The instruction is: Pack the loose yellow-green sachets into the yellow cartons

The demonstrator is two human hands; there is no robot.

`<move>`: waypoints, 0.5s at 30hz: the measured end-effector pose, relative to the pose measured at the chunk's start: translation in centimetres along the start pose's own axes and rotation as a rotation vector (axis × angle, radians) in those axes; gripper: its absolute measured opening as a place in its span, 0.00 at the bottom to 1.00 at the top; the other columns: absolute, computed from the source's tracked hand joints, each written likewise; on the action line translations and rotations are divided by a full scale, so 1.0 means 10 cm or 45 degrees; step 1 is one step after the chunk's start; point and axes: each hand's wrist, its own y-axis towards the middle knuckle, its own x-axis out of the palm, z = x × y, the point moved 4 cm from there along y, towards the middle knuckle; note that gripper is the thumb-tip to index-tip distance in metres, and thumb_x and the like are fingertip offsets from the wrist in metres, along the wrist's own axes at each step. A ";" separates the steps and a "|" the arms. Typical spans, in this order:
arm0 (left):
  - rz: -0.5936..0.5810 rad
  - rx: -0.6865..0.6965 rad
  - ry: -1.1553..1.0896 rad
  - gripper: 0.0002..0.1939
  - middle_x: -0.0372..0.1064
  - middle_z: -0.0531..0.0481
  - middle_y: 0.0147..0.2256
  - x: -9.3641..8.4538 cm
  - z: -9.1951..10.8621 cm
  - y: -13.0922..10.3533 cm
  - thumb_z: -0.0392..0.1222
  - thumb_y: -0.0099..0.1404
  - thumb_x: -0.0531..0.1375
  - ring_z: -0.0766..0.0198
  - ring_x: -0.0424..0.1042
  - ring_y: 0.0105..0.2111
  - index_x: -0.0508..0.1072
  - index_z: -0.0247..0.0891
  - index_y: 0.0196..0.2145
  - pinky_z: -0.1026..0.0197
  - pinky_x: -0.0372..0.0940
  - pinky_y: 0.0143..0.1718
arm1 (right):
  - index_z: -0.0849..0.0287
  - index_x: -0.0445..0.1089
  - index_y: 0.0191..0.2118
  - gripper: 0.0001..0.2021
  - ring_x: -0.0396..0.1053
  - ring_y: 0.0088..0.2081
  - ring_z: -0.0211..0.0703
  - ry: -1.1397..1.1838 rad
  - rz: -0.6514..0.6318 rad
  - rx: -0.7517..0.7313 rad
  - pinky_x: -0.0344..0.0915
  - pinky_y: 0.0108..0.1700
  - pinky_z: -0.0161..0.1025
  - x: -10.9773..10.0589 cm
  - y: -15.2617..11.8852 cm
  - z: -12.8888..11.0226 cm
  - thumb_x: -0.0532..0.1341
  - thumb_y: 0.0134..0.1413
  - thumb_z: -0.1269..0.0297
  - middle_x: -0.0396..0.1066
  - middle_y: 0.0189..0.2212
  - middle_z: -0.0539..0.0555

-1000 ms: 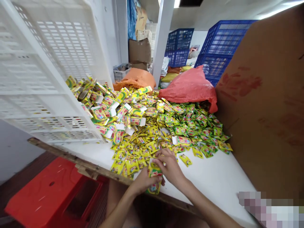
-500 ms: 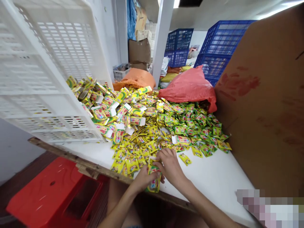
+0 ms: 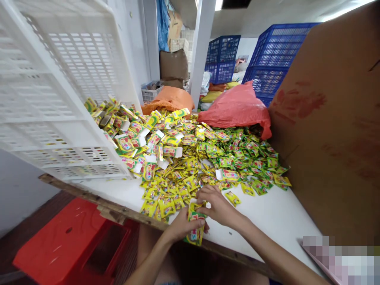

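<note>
Two hands on one printed box (image 3: pixel 195 234), abt midway along the table's (image 3: pixel 261 227) near edge. On my feed its long axis runs roughly away from the body, btm end lapping the wooden near edge, top end aimed at the pile. L hand (image 3: pixel 181 225) is closed round the box's lower half from the left, thumb across the front. R hand (image 3: pixel 219 206) is up-right of it, fingers bent in at the top end, thumb and tips close tog.; I can't tell if they pinch a flap, a pkt or nothing. So I read R as nearer the top, L nearer the base.

Loose yellow pkts (image 3: pixel 166 206) lie just beyond L, spread nr the table's near edge; one lone pkt (image 3: pixel 232 198) is just beyond R. More boxes (image 3: pixel 149 171), some w/ white flaps out, are heaped by the white crate (image 3: pixel 74 136) at the table's left, apart from both hands.
</note>
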 end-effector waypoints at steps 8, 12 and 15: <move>0.286 0.237 0.188 0.23 0.72 0.48 0.36 -0.10 0.04 0.16 0.46 0.47 0.67 0.60 0.68 0.37 0.71 0.34 0.40 0.62 0.62 0.39 | 0.54 0.73 0.31 0.09 0.59 0.51 0.51 0.269 0.093 0.151 0.56 0.50 0.49 0.11 -0.24 0.07 0.58 0.54 0.58 0.66 0.46 0.56; 0.278 0.260 0.153 0.22 0.71 0.49 0.33 -0.12 0.07 0.27 0.46 0.47 0.67 0.62 0.68 0.34 0.71 0.33 0.38 0.63 0.61 0.36 | 0.54 0.64 0.49 0.16 0.65 0.46 0.46 0.436 0.404 0.250 0.62 0.48 0.45 0.17 -0.42 0.20 0.56 0.55 0.58 0.68 0.42 0.56; 0.178 0.222 0.128 0.21 0.70 0.50 0.32 -0.07 0.02 0.28 0.44 0.48 0.67 0.64 0.68 0.32 0.68 0.34 0.39 0.65 0.62 0.33 | 0.56 0.60 0.49 0.16 0.67 0.43 0.44 0.535 0.573 0.342 0.64 0.46 0.41 0.37 -0.55 0.30 0.56 0.55 0.59 0.68 0.42 0.56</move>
